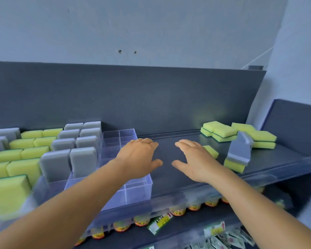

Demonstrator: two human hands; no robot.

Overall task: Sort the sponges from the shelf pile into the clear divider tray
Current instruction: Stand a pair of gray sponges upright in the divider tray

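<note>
A clear divider tray [139,188] stands on the dark shelf at the left, its left rows filled with upright yellow sponges [23,168] and grey sponges [83,161]; the right cells are bare. My left hand [139,157] hovers over the tray's right edge, fingers spread and holding nothing. My right hand [194,160] hovers over the bare shelf, fingers relaxed and holding nothing. Just right of it lies one yellow sponge [212,150]. A pile of yellow sponges [221,131] sits at the back right, and a grey sponge [240,150] leans on a yellow one [234,165].
The dark shelf [169,141] has a clear front lip [169,203] and a dark back panel. A second dark panel stands at the far right. Below, a lower shelf holds jars with orange lids [179,212] and several packets [159,222].
</note>
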